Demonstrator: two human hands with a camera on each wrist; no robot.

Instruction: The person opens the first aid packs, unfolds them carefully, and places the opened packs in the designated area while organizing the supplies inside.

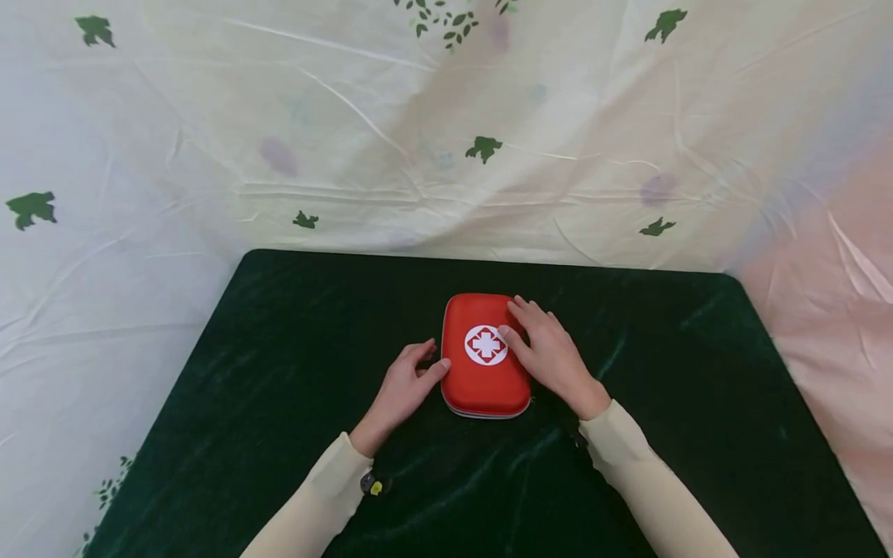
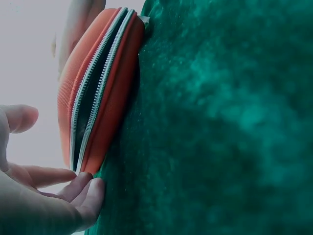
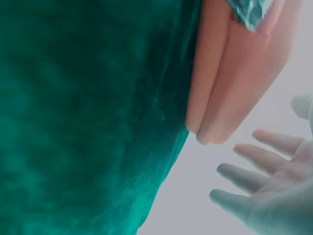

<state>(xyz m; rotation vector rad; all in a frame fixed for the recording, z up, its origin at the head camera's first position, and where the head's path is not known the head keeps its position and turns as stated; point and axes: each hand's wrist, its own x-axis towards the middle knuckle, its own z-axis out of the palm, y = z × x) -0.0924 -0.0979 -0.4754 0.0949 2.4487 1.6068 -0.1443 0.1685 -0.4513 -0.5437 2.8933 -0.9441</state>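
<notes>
A red first-aid case [image 1: 474, 391] with a round white cross badge lies on the dark green cloth. In the left wrist view, the two zipper tracks of the case [image 2: 72, 93] stand apart with a dark gap between them. My left hand [image 1: 405, 384] is at its left side, fingers loosely bent; in the left wrist view the fingertips are at its end and the thumb stands off. My right hand [image 1: 551, 353] reaches over the upper right of the case. In the right wrist view, the right hand's fingers [image 3: 261, 157] are spread and straight, gripping nothing.
The green velvet-like cloth [image 1: 293, 341] covers a table that narrows toward the back. A pale curtain [image 1: 363, 155] with green bird prints hangs behind and at both sides. Something shiny and crinkled [image 3: 252, 12] shows at the case's side in the right wrist view.
</notes>
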